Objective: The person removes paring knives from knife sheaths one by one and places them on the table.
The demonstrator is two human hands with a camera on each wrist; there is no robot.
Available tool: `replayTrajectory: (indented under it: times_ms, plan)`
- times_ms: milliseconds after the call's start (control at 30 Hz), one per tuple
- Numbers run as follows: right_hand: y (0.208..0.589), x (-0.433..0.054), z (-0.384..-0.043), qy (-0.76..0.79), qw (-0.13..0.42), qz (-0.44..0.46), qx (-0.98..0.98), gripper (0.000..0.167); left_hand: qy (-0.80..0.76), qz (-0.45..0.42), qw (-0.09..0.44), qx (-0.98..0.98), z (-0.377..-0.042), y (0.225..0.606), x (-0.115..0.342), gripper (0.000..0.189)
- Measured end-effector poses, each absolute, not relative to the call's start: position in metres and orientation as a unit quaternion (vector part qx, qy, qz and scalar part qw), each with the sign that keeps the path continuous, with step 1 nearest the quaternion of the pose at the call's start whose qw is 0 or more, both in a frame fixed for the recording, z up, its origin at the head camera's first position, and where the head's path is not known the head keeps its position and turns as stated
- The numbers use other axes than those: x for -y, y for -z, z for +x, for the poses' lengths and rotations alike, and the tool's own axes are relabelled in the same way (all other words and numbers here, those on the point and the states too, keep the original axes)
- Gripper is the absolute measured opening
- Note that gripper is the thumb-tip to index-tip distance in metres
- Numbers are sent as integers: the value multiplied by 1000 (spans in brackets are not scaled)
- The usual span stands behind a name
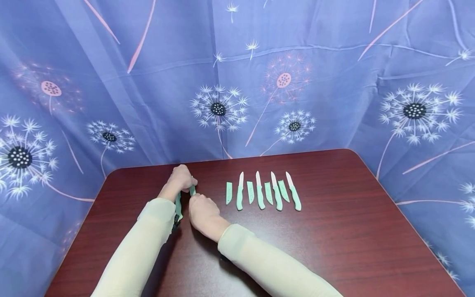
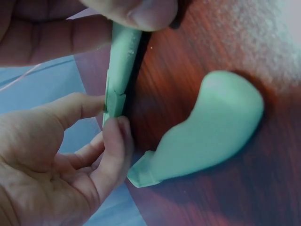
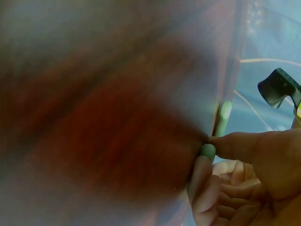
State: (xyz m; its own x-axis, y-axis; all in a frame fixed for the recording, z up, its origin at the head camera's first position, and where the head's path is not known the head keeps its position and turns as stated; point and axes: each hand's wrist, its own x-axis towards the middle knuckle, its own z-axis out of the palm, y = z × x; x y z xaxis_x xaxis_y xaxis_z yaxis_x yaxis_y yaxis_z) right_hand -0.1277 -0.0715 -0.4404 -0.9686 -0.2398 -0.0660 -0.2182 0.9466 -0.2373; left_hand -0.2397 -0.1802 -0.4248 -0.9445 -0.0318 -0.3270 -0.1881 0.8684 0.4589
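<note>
Between the two hands is a paring knife [image 2: 123, 59] with a green handle, its blade end inside a green sheath [image 2: 115, 101]. My left hand [image 1: 180, 178] pinches the sheathed end between thumb and fingers, seen closely in the left wrist view. My right hand [image 1: 204, 212] grips the handle, and the rounded handle end [image 3: 207, 150] peeks out between thumb and finger in the right wrist view. Beside the left wrist, a second green knife [image 2: 211, 125] lies on the table with a sheath edge showing at its neck; its far end is hidden.
To the right of the hands, several bare paring knives [image 1: 240, 198] lie in a row, blades pointing away, alternating with green sheaths [image 1: 229, 193]. The dark red table [image 1: 334, 247] ends at a blue dandelion-print curtain [image 1: 167, 103]. A black camera mount [image 3: 277, 89] shows on the left wrist.
</note>
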Motion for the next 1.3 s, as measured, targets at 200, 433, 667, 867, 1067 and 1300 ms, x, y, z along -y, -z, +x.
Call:
replayTrajectory:
  times_ms: [200, 433, 667, 867, 1067, 1300]
  plan:
    - [440, 71, -129, 112, 51, -122, -985, 19, -250, -64, 158, -953, -238, 423, 182, 20]
    - [438, 69, -128, 103, 30, -121, -987, 26, -257, -73, 147, -953, -237, 417, 181, 21]
    - [433, 61, -130, 117, 34, -119, -985, 34, -265, -80, 136, -951, -237, 411, 179, 29]
    - [427, 50, -131, 131, 25, -127, -983, 28, -256, -80, 127, -955, -234, 401, 173, 25]
    - [421, 33, -130, 126, -3, -157, -980, 30, -263, -61, 113, -956, -231, 393, 169, 21]
    - [408, 7, -128, 126, -53, -183, -974, 17, -326, -30, 82, -941, -221, 390, 172, 19]
